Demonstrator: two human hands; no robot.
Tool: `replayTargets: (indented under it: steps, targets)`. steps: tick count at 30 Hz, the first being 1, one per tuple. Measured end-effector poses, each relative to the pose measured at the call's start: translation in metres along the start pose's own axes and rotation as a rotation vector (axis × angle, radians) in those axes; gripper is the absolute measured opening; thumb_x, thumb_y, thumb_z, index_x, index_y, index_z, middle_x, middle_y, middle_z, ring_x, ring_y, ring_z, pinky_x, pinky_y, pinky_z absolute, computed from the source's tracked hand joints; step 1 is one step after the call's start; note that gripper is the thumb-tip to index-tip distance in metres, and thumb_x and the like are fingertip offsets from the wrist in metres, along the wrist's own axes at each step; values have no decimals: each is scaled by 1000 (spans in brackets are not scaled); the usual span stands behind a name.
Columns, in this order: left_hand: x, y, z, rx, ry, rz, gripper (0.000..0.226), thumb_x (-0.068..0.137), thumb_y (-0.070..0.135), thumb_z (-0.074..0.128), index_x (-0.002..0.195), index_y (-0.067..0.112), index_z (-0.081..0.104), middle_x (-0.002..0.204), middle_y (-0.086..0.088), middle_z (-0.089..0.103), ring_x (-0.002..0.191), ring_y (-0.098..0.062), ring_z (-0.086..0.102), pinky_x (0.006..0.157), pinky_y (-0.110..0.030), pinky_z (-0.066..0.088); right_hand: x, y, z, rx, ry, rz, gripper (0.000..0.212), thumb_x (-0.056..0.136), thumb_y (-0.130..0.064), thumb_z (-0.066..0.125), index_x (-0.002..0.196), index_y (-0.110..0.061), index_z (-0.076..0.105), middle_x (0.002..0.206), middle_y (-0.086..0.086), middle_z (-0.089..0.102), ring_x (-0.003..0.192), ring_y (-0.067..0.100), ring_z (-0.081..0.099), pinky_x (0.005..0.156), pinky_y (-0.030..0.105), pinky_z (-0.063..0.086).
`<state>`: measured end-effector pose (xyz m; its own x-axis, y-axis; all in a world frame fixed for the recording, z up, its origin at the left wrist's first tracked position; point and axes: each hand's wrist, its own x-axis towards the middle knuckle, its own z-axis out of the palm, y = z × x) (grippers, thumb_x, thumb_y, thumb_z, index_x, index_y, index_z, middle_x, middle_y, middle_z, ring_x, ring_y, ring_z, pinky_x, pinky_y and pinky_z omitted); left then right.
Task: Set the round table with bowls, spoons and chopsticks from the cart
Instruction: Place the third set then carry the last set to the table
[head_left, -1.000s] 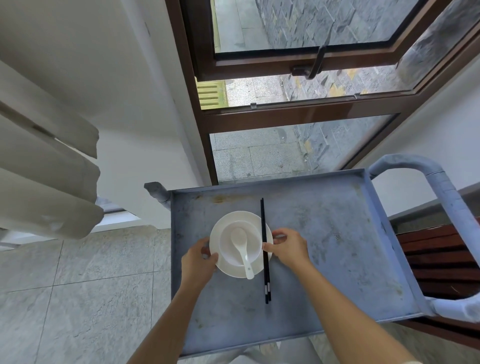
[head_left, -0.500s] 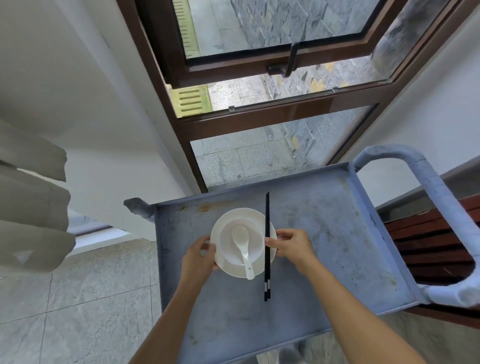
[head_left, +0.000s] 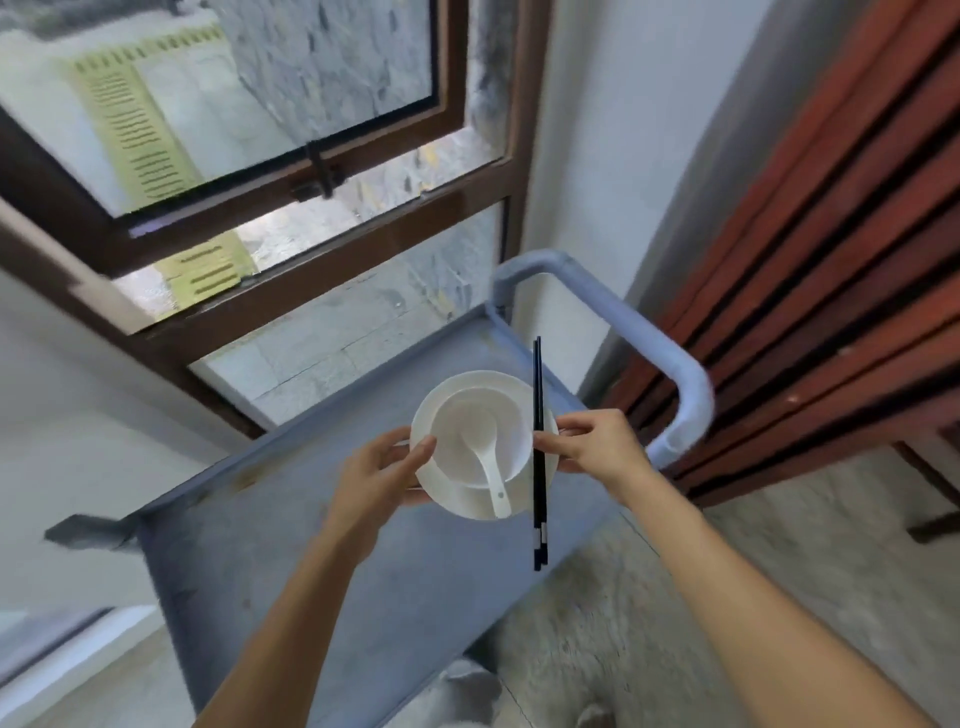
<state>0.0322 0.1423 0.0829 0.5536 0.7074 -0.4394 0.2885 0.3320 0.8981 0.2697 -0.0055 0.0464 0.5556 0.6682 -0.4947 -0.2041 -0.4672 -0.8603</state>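
Note:
A white plate (head_left: 439, 488) carries a white bowl (head_left: 511, 415), and a white spoon (head_left: 491, 470) lies in the bowl. Black chopsticks (head_left: 538, 395) lie across the plate's right side. The whole set hangs in the air above the right end of the grey-blue cart (head_left: 311, 545). My left hand (head_left: 376, 475) grips the plate's left rim. My right hand (head_left: 597, 449) grips the right rim, with its thumb pressing the chopsticks against the plate.
The cart's blue tubular handle (head_left: 670, 353) curves just right of my right hand. A brown-framed window (head_left: 291, 192) stands behind the cart. A reddish slatted wooden panel (head_left: 831, 270) fills the right side. Grey tiled floor (head_left: 597, 597) lies below.
The plate set has risen off the cart top and now hangs above its right end. The view has swung to the right, bringing the slatted panel into sight.

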Motion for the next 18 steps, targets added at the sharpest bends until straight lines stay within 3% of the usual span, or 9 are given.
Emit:
replayTargets:
  steps: [4, 9, 14, 18]
  targets:
    - [-14, 32, 78, 47, -127, 62, 31, 90, 35, 74, 116, 17, 72, 97, -2, 81, 85, -27, 79, 66, -31, 64, -48, -5, -81, 101, 130, -27, 38, 55, -33, 93, 82, -10, 81, 78, 7, 80, 73, 14, 76, 66, 28, 62]
    - [-43, 49, 191, 145, -292, 121, 33, 93, 35, 72, 116, 12, 72, 95, -8, 81, 82, -30, 79, 68, -35, 64, -118, 18, -185, 189, 310, -80, 19, 71, -13, 91, 84, -8, 79, 70, 1, 79, 62, 10, 76, 52, 21, 58]
    - [-87, 37, 313, 207, -470, 127, 29, 93, 36, 72, 111, 12, 75, 92, -8, 81, 82, -29, 79, 64, -32, 63, -203, 73, -288, 262, 502, -63, 35, 66, -18, 95, 93, -4, 79, 89, 10, 81, 80, 23, 80, 70, 35, 65]
    - [-130, 13, 416, 280, -640, 130, 33, 94, 34, 72, 115, 9, 74, 98, -13, 80, 85, -33, 79, 69, -40, 65, -283, 133, -360, 351, 674, -28, 36, 66, -19, 95, 96, -6, 80, 95, 12, 81, 89, 26, 79, 78, 41, 66]
